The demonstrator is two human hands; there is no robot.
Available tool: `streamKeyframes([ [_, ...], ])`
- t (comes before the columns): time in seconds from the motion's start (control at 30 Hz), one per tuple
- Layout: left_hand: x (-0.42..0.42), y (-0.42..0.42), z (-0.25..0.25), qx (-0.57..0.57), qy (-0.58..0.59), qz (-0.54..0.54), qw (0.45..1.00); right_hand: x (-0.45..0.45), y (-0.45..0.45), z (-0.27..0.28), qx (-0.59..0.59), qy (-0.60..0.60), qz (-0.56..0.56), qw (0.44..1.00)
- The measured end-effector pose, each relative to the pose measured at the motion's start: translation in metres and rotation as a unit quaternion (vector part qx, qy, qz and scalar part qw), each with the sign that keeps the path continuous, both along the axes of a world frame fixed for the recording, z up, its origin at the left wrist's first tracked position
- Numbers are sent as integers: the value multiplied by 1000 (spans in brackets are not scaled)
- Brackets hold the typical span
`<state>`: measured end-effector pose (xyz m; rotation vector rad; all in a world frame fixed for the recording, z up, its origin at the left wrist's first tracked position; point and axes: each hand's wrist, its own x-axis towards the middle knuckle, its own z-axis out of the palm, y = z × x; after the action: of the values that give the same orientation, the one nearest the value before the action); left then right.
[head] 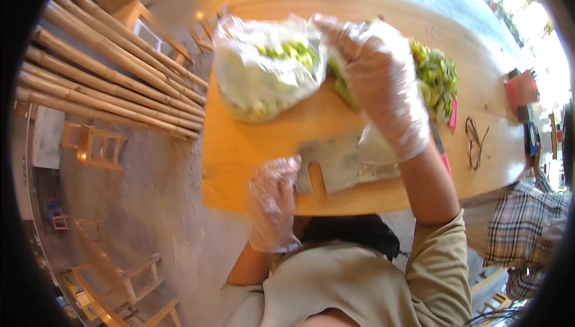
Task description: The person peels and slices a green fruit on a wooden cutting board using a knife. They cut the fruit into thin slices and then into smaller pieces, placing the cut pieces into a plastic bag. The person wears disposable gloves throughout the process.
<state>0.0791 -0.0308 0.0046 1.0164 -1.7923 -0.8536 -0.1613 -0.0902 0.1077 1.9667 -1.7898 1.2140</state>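
Observation:
Both hands wear clear plastic gloves. My right hand [375, 68] is raised over the wooden table [265, 147], its fingertips at the right rim of a clear plastic bag [265, 75] with chopped greens inside. Whether it grips the rim is unclear. Leafy chopped greens [438, 77] are heaped right of this hand, and more green pieces [343, 88] show to its left. My left hand [275, 194] has curled, blurred fingers near the table's front edge, beside a flat grey board [339, 156] with a slot; nothing is clearly visible in it. A knife's pink handle [446, 164] shows beside my right forearm.
Another pink item [453, 113] touches the heap of greens. Eyeglasses [475, 142] and a red container [522, 88] stand farther right. Bamboo poles [121, 70] reach the table's left side. A person in a plaid shirt [516, 228] is at the right. Wooden chairs [101, 147] stand on the floor.

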Motion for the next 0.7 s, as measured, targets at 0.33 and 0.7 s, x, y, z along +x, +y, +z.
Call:
streamKeyframes([
  [0.33, 6, 2, -4, -86, -46, -28, 995, -13, 170, -11, 259, 12, 8, 966],
  [0.7, -2, 16, -2, -125, -112, -47, 985, 42, 195, -71, 285, -17, -73, 956],
])
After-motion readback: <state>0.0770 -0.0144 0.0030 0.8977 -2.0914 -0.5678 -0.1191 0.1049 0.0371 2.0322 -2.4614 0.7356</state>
